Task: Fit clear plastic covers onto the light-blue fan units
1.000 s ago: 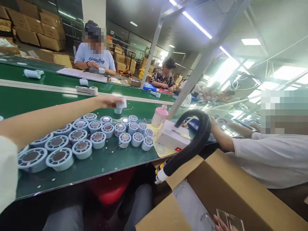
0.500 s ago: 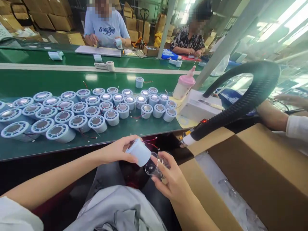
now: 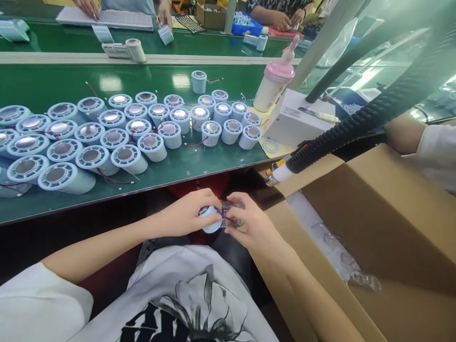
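Over my lap, my left hand (image 3: 194,213) is closed around a light blue cylinder (image 3: 213,225) of the same kind as those on the bench. My right hand (image 3: 251,219) grips a clear plastic cup-like piece (image 3: 231,209) and holds it against the cylinder's right end. Thin dark red wires show between the two pieces, partly behind the right fingers. How far one piece sits inside the other is hidden by my fingers. Rows of light blue cylinders (image 3: 128,159) with round metal discs on top and red wires stand on the green bench (image 3: 199,164) ahead.
To my right, an open cardboard box (image 3: 392,218) holds clear plastic pieces (image 3: 363,279). A black flexible hose (image 3: 331,147) slants above it. A pink-lidded bottle (image 3: 274,85) stands near a white box (image 3: 299,116). Co-workers' hands (image 3: 164,14) work across the bench; another person's arm (image 3: 406,133) is at right.
The cylinder and the clear piece have come together, with both hands closer to each other and the cylinder turned. My view has tipped downward. Across the bench, a co-worker has lowered a blue piece.
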Tool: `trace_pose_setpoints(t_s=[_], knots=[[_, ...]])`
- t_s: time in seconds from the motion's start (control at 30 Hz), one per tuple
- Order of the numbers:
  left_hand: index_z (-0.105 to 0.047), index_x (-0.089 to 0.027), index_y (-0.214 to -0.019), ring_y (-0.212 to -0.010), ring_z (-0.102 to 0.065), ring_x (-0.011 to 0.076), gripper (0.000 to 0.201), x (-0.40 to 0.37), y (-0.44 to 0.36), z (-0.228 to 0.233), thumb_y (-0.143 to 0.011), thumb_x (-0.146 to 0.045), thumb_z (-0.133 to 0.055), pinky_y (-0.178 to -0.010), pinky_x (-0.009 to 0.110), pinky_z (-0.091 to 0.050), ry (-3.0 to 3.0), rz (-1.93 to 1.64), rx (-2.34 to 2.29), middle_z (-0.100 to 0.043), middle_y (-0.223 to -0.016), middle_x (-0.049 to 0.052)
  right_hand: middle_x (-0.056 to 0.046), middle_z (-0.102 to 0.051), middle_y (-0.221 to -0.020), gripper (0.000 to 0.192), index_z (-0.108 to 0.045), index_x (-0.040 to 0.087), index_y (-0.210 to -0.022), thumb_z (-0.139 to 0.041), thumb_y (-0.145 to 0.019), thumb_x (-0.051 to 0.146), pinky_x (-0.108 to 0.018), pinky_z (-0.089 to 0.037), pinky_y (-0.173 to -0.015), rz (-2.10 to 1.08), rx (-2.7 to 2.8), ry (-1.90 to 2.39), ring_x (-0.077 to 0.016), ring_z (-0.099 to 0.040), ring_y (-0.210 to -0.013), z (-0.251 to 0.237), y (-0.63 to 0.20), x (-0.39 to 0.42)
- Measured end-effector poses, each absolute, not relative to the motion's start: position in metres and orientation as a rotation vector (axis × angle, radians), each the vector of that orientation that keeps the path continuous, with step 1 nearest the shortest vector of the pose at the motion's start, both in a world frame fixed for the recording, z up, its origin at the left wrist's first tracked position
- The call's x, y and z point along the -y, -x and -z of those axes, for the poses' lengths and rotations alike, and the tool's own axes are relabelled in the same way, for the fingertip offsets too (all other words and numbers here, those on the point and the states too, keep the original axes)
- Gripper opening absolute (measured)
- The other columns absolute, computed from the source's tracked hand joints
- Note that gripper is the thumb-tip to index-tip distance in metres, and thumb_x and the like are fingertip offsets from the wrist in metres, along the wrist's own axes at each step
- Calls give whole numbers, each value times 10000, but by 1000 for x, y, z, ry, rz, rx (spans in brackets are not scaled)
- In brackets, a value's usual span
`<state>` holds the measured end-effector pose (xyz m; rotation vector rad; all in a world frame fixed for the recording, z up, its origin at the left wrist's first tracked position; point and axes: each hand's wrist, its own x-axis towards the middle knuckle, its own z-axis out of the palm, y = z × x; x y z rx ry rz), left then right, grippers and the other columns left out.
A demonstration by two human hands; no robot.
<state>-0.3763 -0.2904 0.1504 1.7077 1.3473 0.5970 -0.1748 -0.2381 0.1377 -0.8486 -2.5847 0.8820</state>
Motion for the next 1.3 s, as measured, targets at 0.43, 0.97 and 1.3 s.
trace_pose_setpoints(t_s=[0.43, 0.97, 1.3], knots=[[-555, -252, -1250, -1103, -559, 247, 711, 296, 380, -109, -597, -338, -822, -879, 355, -520, -1438, -848, -1103, -537, -1223, 98, -65, -643, -886, 312, -576, 182, -520, -690, -728, 385, -307, -547, -637, -1699, 1663, 1122, -210, -630, -863, -138, 171, 234], [-478, -250, -1329, -1072, -607, 253, 730, 304, 382, -129, -666, -274, -785, -854, 328, -533, -1190, -802, -1041, -565, -1287, 97, -89, -613, -1261, 406, -590, 247, -1078, -764, -714, 291, -396, -545, -924, -1317, 2172, 765, -260, -597, -1142, -132, 153, 244], [-479, -277, -1346, -1171, -567, 268, 749, 308, 385, -130, -665, -214, -786, -948, 356, -499, -1381, -911, -974, -545, -1338, 95, -45, -643, -1140, 429, -565, 263, -1068, -782, -697, 258, -350, -578, -854, -1753, 1854, 809, -207, -634, -1041, -135, 156, 247]])
